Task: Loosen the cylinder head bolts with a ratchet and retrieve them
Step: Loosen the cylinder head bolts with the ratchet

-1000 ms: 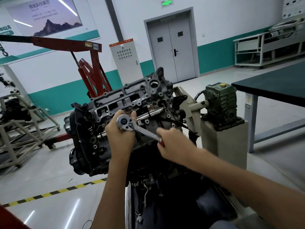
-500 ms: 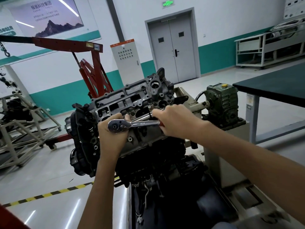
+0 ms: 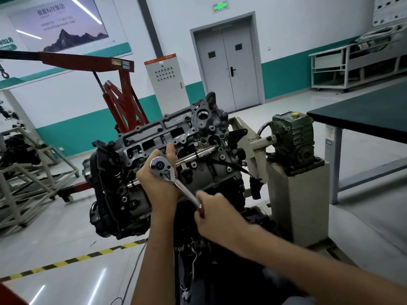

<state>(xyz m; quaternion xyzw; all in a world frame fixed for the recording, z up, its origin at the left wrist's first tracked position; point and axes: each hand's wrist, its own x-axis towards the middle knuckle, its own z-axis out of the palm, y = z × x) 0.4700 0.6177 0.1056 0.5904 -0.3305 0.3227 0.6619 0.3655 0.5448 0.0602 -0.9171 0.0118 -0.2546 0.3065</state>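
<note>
Both bare forearms reach to the middle of the frame. The left forearm rises almost straight from the bottom edge. Its left hand (image 3: 159, 186) holds the ratchet (image 3: 161, 168) behind the head, thumb pointing up. The right forearm slants in from the lower right, and the right hand (image 3: 217, 216), slightly blurred, grips the handle.

Ratchet (image 3: 186, 191): chrome, red grip. Engine (image 3: 154, 137): grey and black. Hoist (image 3: 123, 97), 10 o'clock: red. Gearbox (image 3: 295, 133), 3 o'clock: green, yellow cap. Table (image 3: 363, 111), 2 o'clock: dark green top, grey legs. Wall (image 3: 286, 29): white over teal band. Floor tape (image 3: 66, 261), 8 o'clock: yellow-black stripes. Doors (image 3: 226, 71), 12 o'clock: grey.
</note>
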